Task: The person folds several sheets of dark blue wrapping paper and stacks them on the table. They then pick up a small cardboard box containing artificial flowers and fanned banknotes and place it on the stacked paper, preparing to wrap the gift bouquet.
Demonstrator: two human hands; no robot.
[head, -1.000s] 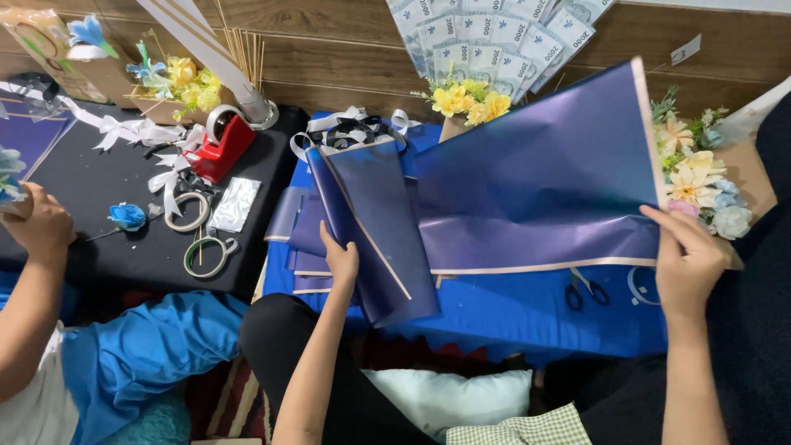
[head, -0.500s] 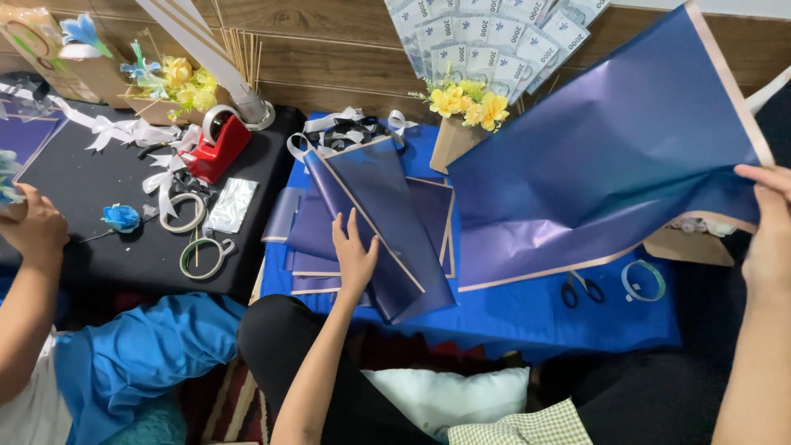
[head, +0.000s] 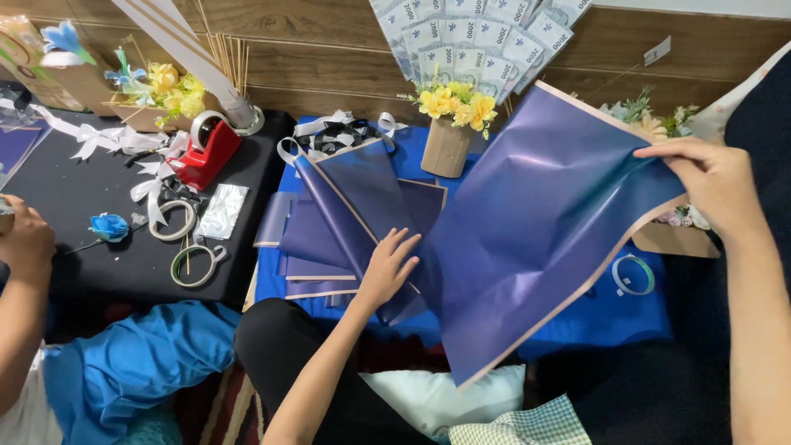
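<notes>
My right hand pinches 1 navy sheet by its top corner, lifted and tilted over the blue bench. My left hand lies flat, fingers spread, on the stack of folded sheets. 2 tape rings lie on the black bench.
</notes>
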